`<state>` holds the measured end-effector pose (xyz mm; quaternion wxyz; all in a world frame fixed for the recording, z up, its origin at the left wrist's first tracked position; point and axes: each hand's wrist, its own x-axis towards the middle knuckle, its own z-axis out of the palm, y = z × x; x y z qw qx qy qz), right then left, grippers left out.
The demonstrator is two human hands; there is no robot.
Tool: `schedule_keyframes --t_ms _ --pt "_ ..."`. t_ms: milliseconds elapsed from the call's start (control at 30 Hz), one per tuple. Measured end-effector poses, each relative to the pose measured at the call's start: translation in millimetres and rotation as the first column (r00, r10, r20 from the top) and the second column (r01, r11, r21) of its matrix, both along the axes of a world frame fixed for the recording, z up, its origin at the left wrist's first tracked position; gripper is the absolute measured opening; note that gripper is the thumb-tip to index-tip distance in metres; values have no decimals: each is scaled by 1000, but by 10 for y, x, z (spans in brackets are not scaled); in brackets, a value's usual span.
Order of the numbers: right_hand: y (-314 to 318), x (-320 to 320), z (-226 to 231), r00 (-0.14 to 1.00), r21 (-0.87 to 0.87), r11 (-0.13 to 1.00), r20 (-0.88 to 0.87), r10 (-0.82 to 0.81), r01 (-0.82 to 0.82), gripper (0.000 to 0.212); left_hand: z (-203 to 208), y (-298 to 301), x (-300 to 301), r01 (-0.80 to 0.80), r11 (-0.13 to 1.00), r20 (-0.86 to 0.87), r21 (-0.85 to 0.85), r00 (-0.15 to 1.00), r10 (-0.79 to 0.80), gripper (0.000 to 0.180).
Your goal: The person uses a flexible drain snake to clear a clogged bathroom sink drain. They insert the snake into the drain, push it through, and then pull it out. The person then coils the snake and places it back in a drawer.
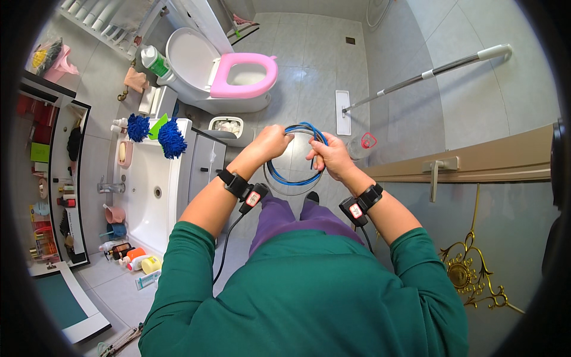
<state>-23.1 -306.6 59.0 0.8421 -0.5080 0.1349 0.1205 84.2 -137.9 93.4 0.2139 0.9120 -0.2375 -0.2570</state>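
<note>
Coil (291,182) of blue and black line, held up in front of the body between both hands, above the tiled floor (321,53). Left hand (272,144): fingers closed in a fist, gripping the coil at its far left side. Right hand (333,156): fingers bent round the coil at its far right side, gripping it; whether every finger touches the line cannot be told. Both wrists bear black straps, left (235,184) and right (370,195), each with a small cabled unit.

Surroundings. Left: sink (183,169), with two blue shaggy heads (172,140) at its far end and several bottles (134,259) beside its near end. Far left: toilet with a pink seat (238,92), its lid (191,50) raised; nearer, a bin (242,140) stands just beyond the left hand. Far right: mop (343,122), head flat on the floor, pole slanting to the right; nearer, a clear bottle (358,147) with a red top, just beyond the right hand. Right: door (392,208) with a metal handle (434,181).
</note>
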Motion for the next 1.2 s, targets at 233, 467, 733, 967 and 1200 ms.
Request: schedule_keyframes --t_ms 233,467,733,967,1200 --pt "-125 71 52 971 -497 836 -71 230 -234 17 -30 186 11 -88 991 3 -97 996 89 39" --pt "-448 137 176 763 -531 559 -330 556 -637 29 -116 271 -31 14 989 210 -146 978 17 37" --pt "-241 6 -67 925 -406 839 -49 377 -364 39 -135 389 91 -323 919 -153 -224 943 295 27" --pt "-296 80 -190 958 -386 882 -23 286 -272 24 -197 500 27 -405 846 -379 -347 886 269 73" --pt "-305 144 -330 972 -458 867 25 234 -197 26 -323 486 -63 -281 893 -67 -353 959 276 96"
